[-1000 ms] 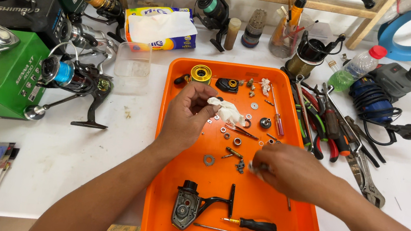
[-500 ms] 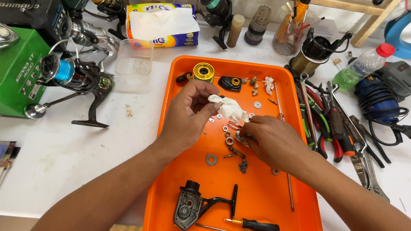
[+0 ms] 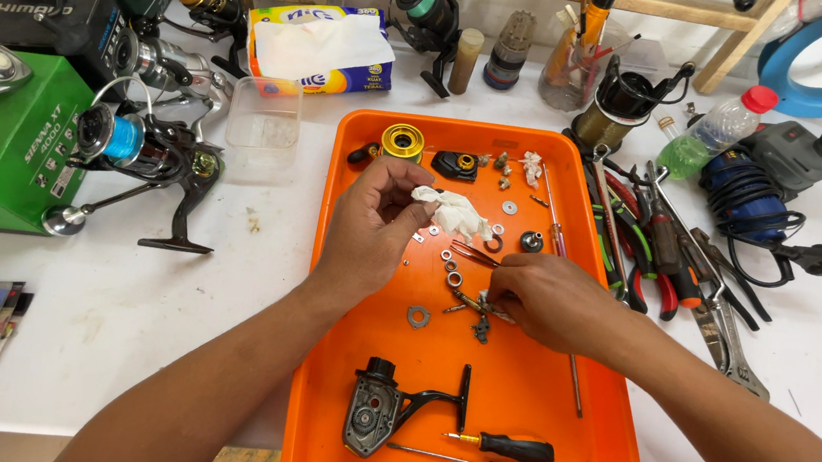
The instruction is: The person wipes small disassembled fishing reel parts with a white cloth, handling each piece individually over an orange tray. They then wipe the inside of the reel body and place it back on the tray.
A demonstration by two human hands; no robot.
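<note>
Tissue (image 3: 453, 212) pinched in left hand (image 3: 379, 220); right hand (image 3: 545, 299) fingertips hide a small part, grip unclear.

A small repair workshop for fishing reels is shown. A white worktop is taken up by a shallow orange plastic tray (image 3: 601, 450), in which a stripped black reel body (image 3: 375, 420), loose washers and black-handled screwdrivers (image 3: 511, 448) are laid out. Right of the tray, red-handled pliers (image 3: 656, 275) and a steel adjustable wrench (image 3: 736, 353) are spread, with a blue coiled power cable (image 3: 751, 198) beyond them. Left of the tray, assembled spinning reels (image 3: 142, 150) and a green cardboard reel box (image 3: 2, 146) are kept. Behind the tray, a yellow tissue box (image 3: 323, 47) is placed.
</note>
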